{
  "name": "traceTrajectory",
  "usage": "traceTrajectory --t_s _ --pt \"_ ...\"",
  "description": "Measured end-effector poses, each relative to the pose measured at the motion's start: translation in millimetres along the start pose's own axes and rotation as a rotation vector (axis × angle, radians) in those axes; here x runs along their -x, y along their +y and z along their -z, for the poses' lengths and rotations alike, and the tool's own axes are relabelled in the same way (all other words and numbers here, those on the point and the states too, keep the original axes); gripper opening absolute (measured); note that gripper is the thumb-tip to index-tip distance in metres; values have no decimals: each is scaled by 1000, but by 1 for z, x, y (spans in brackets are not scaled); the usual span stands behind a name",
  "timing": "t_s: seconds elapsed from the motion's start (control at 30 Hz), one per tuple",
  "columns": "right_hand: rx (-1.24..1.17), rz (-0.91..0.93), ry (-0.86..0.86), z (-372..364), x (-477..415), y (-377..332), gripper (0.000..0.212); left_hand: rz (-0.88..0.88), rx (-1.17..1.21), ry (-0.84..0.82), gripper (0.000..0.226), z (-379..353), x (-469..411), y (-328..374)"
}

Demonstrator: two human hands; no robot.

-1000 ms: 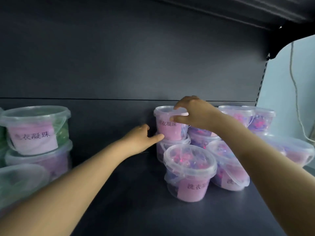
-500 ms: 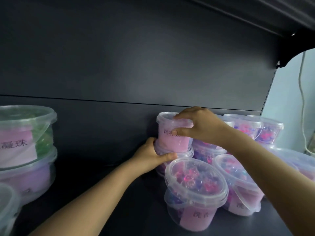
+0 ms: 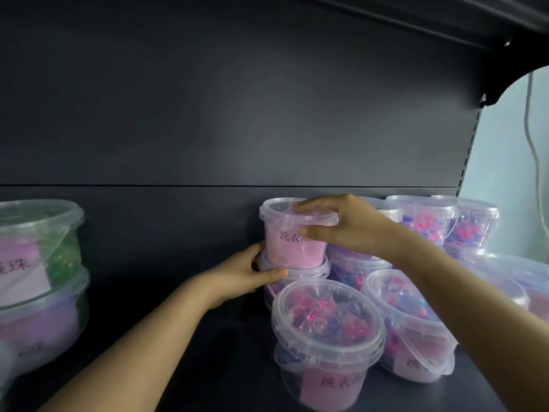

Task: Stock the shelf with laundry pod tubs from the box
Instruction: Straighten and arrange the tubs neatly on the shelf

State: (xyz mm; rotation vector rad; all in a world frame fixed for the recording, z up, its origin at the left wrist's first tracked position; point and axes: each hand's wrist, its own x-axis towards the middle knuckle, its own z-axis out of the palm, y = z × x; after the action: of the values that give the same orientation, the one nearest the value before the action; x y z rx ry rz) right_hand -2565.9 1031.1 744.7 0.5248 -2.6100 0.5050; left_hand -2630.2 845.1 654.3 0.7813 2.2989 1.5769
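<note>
Right hand [image 3: 347, 227]: reaches in from the right. Its fingers lie over the lid and its thumb presses the front, so it grips the top tub [image 3: 285, 236].
Left hand [image 3: 246, 275]: reaches in from the left. Its thumb and fingers curl round the lower tub [image 3: 303, 272] and hold it.
Where the top tub is: upright on the lower tub, at the back of the shelf [image 3: 178, 352].
Look and feel: the tubs are round, clear plastic with snap-on lids, pink paper labels and shiny pink and purple pods inside. The shelf is dark, flat and smooth.
How many: two hands. Two stacked tubs [image 3: 38, 263] on the left. The crowd on the right is too packed to count.
</note>
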Motion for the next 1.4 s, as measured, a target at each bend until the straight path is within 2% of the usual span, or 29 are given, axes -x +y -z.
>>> traceTrajectory --t_s 0.07,0.17,0.23,0.3,0.43,0.6,0.67,0.77,0.8,0.83,0.93,1.07,1.2,1.33,1.4 --pt "74 24 41 -7 -1 -7 46 -17 -40 64 47 -13 0 4" --pt "181 44 87 -18 -5 -14 48 -63 -95 209 78 -31 -10 5" --pt "164 34 91 -18 -7 -13 47 -76 -71 265 77 -34 -12 7" --pt "120 24 57 -14 -7 -8 46 -92 -53 236 73 -29 -10 8" --pt "-27 -2 -27 -1 -4 5 48 -59 -67 116 92 -6 -10 -1" --pt "-130 -4 -77 2 -3 12 48 -17 -146 -13 103 21 -12 3" --pt "-116 0 -55 -1 -3 11 48 11 -221 -42 96 26 -8 7" --pt "-78 11 -6 -7 -2 8 47 -11 -190 -50 49 13 -3 13" --pt "-71 17 8 -8 -2 7 48 -29 -175 -9 42 3 -3 14" --pt "-66 24 19 -10 -2 6 48 -59 -196 59 45 -6 -6 12" --pt "-62 34 23 -11 -3 5 49 -87 -303 226 83 -20 -18 -1" --pt "-81 10 -17 -6 -5 8 49 -89 -148 156 104 -6 -14 -8" --pt "-124 -18 -53 -1 -4 10 50 -48 -157 113 86 9 -10 -7" --pt "-95 2 -64 -1 -5 7 50 -56 -303 196 81 19 -12 -10" --pt "-98 7 -60 -1 -4 5 50 -62 -338 193 87 25 -12 -10"
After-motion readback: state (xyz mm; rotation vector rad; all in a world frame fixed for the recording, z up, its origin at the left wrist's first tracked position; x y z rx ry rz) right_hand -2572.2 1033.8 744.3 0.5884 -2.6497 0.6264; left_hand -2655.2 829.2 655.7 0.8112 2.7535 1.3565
